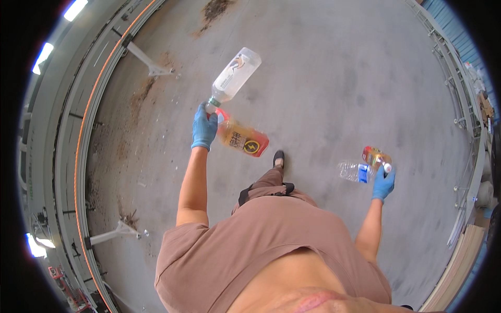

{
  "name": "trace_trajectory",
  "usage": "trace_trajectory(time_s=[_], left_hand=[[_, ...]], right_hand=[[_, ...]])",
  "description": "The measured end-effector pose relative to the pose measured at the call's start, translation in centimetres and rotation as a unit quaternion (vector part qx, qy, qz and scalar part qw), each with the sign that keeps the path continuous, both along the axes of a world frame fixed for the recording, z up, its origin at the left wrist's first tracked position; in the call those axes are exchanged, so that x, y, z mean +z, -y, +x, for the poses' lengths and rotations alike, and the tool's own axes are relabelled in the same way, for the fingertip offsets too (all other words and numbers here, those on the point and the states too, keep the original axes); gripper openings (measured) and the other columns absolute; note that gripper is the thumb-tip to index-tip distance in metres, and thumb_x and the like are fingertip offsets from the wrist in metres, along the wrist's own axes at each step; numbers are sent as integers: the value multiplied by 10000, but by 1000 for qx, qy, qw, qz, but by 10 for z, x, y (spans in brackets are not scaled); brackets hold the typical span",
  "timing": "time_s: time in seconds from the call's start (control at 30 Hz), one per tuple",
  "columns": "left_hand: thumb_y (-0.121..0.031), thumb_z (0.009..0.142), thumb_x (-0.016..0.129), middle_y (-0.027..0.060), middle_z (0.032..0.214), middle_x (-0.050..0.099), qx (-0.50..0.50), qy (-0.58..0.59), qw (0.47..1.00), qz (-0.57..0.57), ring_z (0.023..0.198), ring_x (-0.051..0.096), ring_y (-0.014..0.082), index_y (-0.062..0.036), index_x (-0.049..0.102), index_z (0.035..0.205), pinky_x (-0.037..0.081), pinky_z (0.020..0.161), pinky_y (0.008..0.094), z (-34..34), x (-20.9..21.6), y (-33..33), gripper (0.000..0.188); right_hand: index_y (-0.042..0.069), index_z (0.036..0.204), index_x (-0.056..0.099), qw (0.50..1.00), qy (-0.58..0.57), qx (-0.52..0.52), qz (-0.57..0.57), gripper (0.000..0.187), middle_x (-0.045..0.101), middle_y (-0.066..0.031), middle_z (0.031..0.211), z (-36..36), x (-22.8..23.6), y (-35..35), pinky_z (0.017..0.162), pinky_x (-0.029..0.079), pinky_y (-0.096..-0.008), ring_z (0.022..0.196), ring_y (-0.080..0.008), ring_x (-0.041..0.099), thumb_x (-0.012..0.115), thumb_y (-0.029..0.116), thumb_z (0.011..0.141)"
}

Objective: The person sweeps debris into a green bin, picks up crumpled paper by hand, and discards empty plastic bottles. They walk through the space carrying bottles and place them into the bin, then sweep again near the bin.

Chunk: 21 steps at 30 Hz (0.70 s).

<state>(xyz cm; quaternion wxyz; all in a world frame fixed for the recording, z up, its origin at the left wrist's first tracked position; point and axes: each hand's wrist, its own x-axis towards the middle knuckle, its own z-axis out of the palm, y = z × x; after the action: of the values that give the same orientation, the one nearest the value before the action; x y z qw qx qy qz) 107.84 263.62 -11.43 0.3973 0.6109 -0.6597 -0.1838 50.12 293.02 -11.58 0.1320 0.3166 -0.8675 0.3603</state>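
Brown fabric shirt (pixel 266 229); blue-gloved left hand (pixel 204 129), ten o'clock, clasps clear, red-yellow plastic bottles (pixel 244 139); right hand (pixel 383 185), three o'clock, likewise.

We cannot see the neck of the clear ribbed plastic bottle with a blue label (pixel 353 171); the right hand in a blue glove (pixel 383 185) covers it. Fingertips of the left hand in a blue glove (pixel 204 128) are partly hidden at the bottle necks. The orange rope (pixel 79 156) beyond the grey floor's (pixel 313 104) left edge is cut off at top and bottom. A dark brown patch (pixel 216 9) runs out of frame; we cannot tell stain from loose dirt. Red equipment (pixel 61 279) near the floor's lower left corner: too blurred to identify.
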Motion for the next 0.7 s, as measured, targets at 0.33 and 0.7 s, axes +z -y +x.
trace_trajectory(time_s=[0.33, 0.7], left_hand=[[-157, 890, 609, 247, 1152, 646, -56, 68, 996, 24, 1038, 637, 433, -67, 508, 1355, 523, 883, 483, -166, 33, 268, 484], [-178, 881, 606, 248, 1166, 642, -43, 121, 992, 12, 1020, 647, 431, -85, 492, 1388, 525, 884, 489, -340, 71, 523, 528]], right_hand=[[84, 1017, 663, 977, 96, -163, 100, 323, 724, -136, 875, -72, -49, 64, 700, 540, -439, 789, -316, 705, 683, 370, 869], [64, 1024, 666, 986, 122, -81, 84, 346, 722, -137, 866, -278, -24, 375, 689, 539, -411, 770, -304, 704, 715, 362, 857]])
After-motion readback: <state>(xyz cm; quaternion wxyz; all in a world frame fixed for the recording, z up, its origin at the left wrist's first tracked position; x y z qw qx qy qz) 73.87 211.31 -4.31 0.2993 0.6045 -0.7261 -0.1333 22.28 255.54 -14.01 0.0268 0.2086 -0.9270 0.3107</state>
